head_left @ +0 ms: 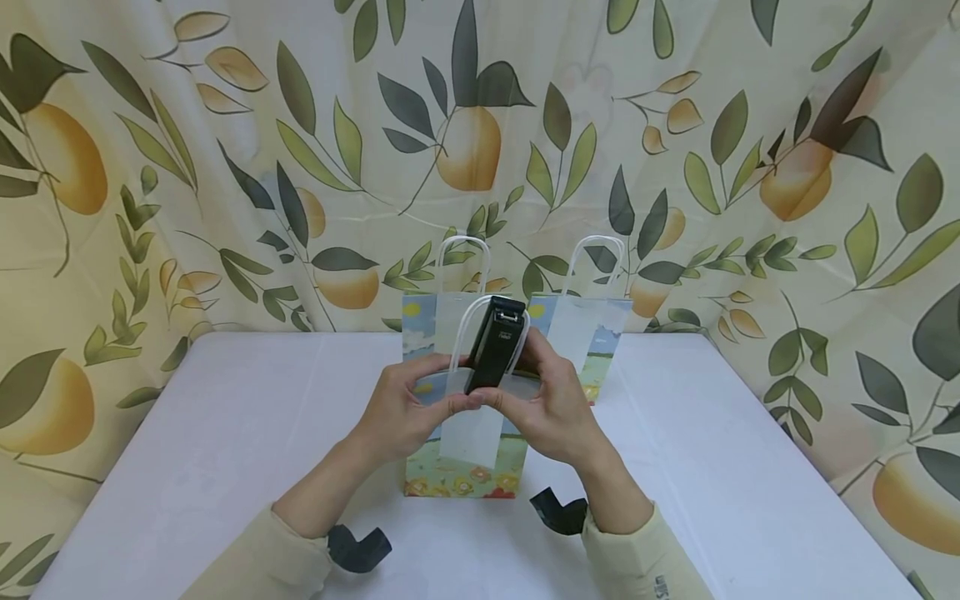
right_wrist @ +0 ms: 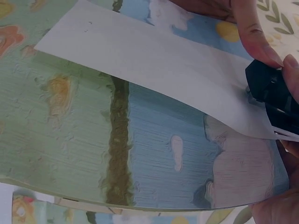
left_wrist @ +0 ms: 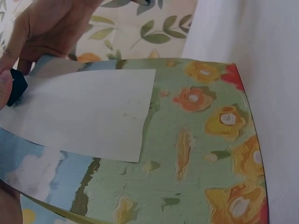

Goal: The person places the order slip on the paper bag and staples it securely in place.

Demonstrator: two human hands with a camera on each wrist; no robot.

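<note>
A black stapler (head_left: 497, 346) stands tilted at the top edge of the front paper bag (head_left: 465, 483), which has a flowered landscape print and white handles. Thumbs meeting at its lower end, my left hand (head_left: 393, 408) and right hand (head_left: 555, 408) both grip the stapler and the bag's upper edge. A white sheet of paper (left_wrist: 98, 109) hangs down the bag's face. In the right wrist view, the stapler's nose (right_wrist: 261, 84) overlaps the upper end of the sheet. Other fingers are hidden behind the bag.
Two similar paper bags stand behind, one at back left (head_left: 417, 321) and one at back right (head_left: 600, 358). They are on a white-covered table (head_left: 262, 417). A fruit-patterned curtain (head_left: 322, 208) hangs behind. Black straps (head_left: 360, 550) stick out near both wrists.
</note>
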